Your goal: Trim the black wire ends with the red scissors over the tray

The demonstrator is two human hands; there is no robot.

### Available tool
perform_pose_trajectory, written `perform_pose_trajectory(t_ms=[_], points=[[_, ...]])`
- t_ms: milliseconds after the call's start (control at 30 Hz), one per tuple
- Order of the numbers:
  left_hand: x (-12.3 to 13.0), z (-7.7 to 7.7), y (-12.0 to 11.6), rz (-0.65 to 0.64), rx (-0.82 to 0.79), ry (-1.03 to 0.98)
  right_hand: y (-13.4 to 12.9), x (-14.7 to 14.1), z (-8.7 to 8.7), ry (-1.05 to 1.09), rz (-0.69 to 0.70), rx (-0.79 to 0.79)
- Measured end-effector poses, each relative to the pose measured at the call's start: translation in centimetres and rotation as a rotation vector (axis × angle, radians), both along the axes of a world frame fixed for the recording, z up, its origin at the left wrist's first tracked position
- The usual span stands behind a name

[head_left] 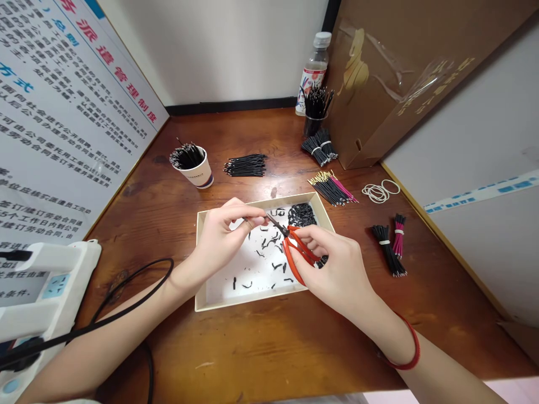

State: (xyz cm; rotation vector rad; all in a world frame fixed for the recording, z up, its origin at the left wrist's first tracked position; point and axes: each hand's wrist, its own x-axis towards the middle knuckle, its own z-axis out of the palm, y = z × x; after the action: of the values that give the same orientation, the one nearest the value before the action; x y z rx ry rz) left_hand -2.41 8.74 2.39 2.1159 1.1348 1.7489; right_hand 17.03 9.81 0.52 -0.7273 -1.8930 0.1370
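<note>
My left hand (pixel 223 230) pinches a thin black wire (pixel 246 219) between thumb and fingertips; most of it is hidden by the fingers. In my right hand (pixel 337 261) is a pair of scissors (pixel 290 255) with red handles, its dark pointed blades at the end of the wire by my left fingertips. Whether the blades touch the wire is too small to tell. Both hands are above a shallow cream box (pixel 236 300) with a white bottom. Short black scraps (pixel 278 266) lie scattered in it, and a dense heap of black pieces (pixel 301 215) fills its back right corner.
Behind the box are a paper cup (pixel 201 174) of black wires and a loose wire pile (pixel 245 165). To the right lie tied bundles (pixel 387 251), rubber bands (pixel 375 193) and black-and-pink wires (pixel 332 188). A bottle (pixel 314 70), carton (pixel 379 84) and power strip (pixel 54 286) border the table.
</note>
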Motion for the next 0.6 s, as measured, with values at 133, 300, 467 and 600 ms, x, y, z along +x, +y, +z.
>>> perform_pose_trajectory(t_ms=[133,300,467,600], points=[[0.02,0.06,-0.08,0.002,-0.002,0.01,-0.04,0.02,0.01,0.002,0.014,0.006],[0.04,0.17,-0.06,-0.005,0.003,0.014,-0.09,0.04,0.0,0.008,0.024,0.013],[-0.04,0.06,0.07,-0.002,0.008,0.021,0.16,0.29,-0.28,-0.014,0.019,0.012],[-0.17,-0.04,0.06,-0.015,0.011,0.034,0.15,0.29,-0.24,-0.011,0.026,-0.018]])
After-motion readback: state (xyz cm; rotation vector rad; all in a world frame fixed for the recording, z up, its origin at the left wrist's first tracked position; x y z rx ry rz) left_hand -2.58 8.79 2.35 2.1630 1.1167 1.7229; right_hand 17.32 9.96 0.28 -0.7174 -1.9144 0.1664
